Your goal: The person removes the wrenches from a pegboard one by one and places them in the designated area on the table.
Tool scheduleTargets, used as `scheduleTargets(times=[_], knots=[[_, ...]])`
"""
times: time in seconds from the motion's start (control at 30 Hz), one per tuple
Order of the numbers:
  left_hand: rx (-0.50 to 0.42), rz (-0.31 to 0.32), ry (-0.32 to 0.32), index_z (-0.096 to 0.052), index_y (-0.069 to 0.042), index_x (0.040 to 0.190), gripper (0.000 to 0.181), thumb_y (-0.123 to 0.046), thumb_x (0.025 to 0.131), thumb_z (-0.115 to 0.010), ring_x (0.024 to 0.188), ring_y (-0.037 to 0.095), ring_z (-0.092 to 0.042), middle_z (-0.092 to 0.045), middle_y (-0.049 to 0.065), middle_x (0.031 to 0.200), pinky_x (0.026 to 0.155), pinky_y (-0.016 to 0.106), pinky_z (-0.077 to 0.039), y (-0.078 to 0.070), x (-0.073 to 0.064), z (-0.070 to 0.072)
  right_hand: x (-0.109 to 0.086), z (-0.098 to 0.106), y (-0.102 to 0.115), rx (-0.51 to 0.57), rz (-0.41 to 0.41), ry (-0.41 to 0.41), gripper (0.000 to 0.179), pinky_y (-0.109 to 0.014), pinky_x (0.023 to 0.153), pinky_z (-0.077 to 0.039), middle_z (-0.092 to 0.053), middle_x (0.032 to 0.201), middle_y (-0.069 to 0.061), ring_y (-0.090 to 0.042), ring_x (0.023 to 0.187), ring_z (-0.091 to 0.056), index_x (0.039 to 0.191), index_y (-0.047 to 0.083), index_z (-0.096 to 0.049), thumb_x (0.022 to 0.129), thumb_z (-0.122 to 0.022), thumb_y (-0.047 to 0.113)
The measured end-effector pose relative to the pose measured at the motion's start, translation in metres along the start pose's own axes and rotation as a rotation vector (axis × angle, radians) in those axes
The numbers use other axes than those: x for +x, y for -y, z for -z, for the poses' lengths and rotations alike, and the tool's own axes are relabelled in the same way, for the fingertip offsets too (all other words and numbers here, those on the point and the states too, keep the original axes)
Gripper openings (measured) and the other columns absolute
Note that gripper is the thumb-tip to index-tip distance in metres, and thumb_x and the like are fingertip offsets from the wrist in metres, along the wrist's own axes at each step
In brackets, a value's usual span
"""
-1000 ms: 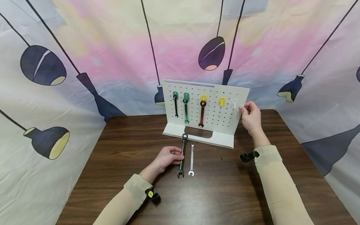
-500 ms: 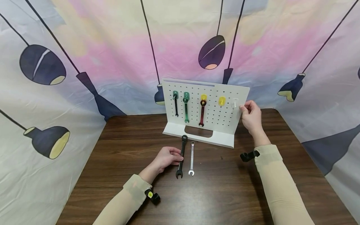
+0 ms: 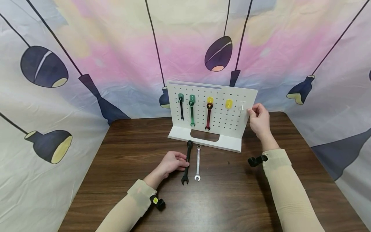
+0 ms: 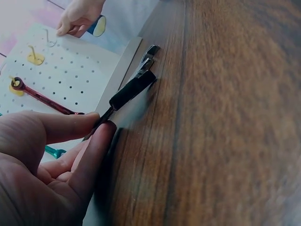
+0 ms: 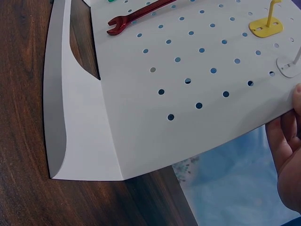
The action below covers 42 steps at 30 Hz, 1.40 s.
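My left hand (image 3: 172,162) pinches a black combination wrench (image 3: 187,158) by its shaft between thumb and fingers. In the left wrist view the wrench (image 4: 133,89) is turned edge-on, close over the wood. Just right of it a silver combination wrench (image 3: 198,162) lies on the table. My right hand (image 3: 259,120) grips the right edge of a white pegboard stand (image 3: 229,122), thumb in front. On the board's hooks hang a small dark wrench (image 3: 181,109), a green wrench (image 3: 192,114) and a red wrench (image 3: 208,117). The right wrist view shows the red wrench's open end (image 5: 117,24).
To the right on the board, a yellow hook (image 3: 229,104) and a clear hook (image 3: 242,106) carry nothing. The stand's base has a cutout over the brown wooden table (image 3: 232,193). A printed cloth (image 3: 124,64) hangs behind and around the table.
The black wrench has turned about its length in my left hand, its ring end now more edge-on, and shifted slightly toward me. My right hand stays on the board's edge.
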<state>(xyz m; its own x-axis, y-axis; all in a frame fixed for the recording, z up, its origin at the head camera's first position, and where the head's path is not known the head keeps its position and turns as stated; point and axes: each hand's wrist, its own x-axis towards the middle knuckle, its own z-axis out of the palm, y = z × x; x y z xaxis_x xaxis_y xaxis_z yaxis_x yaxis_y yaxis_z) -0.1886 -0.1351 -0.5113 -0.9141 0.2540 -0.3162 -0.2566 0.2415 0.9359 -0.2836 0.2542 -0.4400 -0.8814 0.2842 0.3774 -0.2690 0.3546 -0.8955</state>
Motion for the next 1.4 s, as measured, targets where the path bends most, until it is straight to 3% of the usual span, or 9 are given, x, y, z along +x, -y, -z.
scheduleTargets(times=[0.6, 0.97, 1.4], knots=[[0.019, 0.003, 0.022, -0.07, 0.014, 0.116, 0.03, 0.006, 0.089, -0.082, 0.079, 0.017, -0.075, -0.078, 0.014, 0.09, 0.073, 0.034, -0.066, 0.0009, 0.0023, -0.0003, -0.0002, -0.0009, 0.0007, 0.009, 0.003, 0.009, 0.019, -0.019, 0.063, -0.04, -0.054, 0.089, -0.002, -0.01, 0.076, -0.048, 0.103, -0.007, -0.055, 0.108, -0.063, 0.008], [0.023, 0.008, 0.021, -0.07, 0.013, 0.114, 0.03, 0.006, 0.088, -0.083, 0.08, 0.018, -0.076, -0.079, 0.016, 0.09, 0.072, 0.033, -0.066, 0.0019, 0.0038, -0.0014, 0.0001, -0.0005, -0.0019, 0.011, 0.006, 0.004, 0.016, -0.021, 0.062, -0.04, -0.054, 0.087, 0.001, -0.012, 0.076, -0.048, 0.1, -0.003, -0.055, 0.109, -0.062, 0.009], [0.095, -0.003, 0.011, -0.071, 0.011, 0.11, 0.028, 0.005, 0.086, -0.085, 0.076, 0.018, -0.077, -0.078, 0.013, 0.084, 0.069, 0.033, -0.066, -0.0039, 0.0017, -0.0043, -0.0012, 0.0004, 0.0002, 0.001, 0.003, 0.008, 0.018, -0.019, 0.062, -0.04, -0.054, 0.088, -0.002, -0.01, 0.076, -0.047, 0.104, -0.007, -0.056, 0.108, -0.064, 0.01]])
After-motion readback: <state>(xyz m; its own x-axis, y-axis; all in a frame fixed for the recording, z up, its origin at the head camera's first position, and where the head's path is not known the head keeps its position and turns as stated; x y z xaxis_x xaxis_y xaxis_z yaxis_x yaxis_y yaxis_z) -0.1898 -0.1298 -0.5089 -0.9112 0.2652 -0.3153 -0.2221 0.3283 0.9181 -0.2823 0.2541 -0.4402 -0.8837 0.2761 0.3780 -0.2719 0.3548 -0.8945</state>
